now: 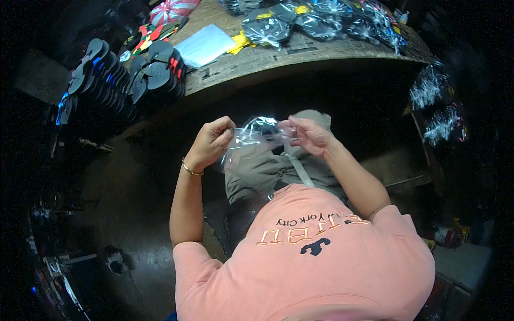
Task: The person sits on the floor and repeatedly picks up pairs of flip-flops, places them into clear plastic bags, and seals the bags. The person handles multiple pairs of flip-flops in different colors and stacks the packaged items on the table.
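A clear plastic bag (pixel 250 140) is stretched between my hands above my lap. My left hand (pixel 215 140), with a gold-coloured bracelet at its wrist, is closed in a pinch on the bag's left side. On the other side, my right hand (pixel 311 137) holds the bag's edge between thumb and fingertips, the other fingers loosely curled. Glare on the film hides whether anything lies inside. Beneath it are my grey-green trousers (pixel 251 179), with a pale strap (pixel 300 168) across them.
Ahead stands a worn wooden table (pixel 214 80). On it are stacked grey flip-flops (pixel 159 72), a pile of clear plastic sheets (pixel 204 45), yellow pieces (pixel 239 43) and several wrapped bundles (pixel 267 27). More wrapped bundles (pixel 428 88) hang at the right. A longer flip-flop row (pixel 96 75) is at left.
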Motion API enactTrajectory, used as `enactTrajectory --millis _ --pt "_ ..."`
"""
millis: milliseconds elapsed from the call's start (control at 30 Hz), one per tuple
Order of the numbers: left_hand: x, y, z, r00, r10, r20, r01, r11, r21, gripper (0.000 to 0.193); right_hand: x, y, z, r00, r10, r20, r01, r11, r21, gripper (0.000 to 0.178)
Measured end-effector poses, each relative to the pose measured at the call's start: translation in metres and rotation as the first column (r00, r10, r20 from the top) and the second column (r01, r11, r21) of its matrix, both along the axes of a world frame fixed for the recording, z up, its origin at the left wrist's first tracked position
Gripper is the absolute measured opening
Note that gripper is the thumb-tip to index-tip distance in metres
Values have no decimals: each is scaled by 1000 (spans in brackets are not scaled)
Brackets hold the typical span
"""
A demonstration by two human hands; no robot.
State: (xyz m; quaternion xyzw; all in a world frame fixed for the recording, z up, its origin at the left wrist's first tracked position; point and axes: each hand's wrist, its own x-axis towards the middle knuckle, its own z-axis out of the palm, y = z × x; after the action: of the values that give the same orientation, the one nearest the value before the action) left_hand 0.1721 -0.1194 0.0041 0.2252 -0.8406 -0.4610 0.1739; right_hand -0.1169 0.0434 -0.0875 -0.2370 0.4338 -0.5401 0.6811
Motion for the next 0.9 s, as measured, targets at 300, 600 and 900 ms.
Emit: enactTrajectory --millis 300,600,900 --pt "3 15 -46 824 548 -141 -478 541 -692 43 38 -26 -10 995 -30 -94 30 1000 0 20" --pt "4 64 -186 781 209 589 -56 962 -267 87 40 5 -74 998 -54 -10 55 964 260 40" --pt "-45 114 -144 997 -49 67 30 964 263 98 49 -11 -95 996 -29 85 9 976 217 18"
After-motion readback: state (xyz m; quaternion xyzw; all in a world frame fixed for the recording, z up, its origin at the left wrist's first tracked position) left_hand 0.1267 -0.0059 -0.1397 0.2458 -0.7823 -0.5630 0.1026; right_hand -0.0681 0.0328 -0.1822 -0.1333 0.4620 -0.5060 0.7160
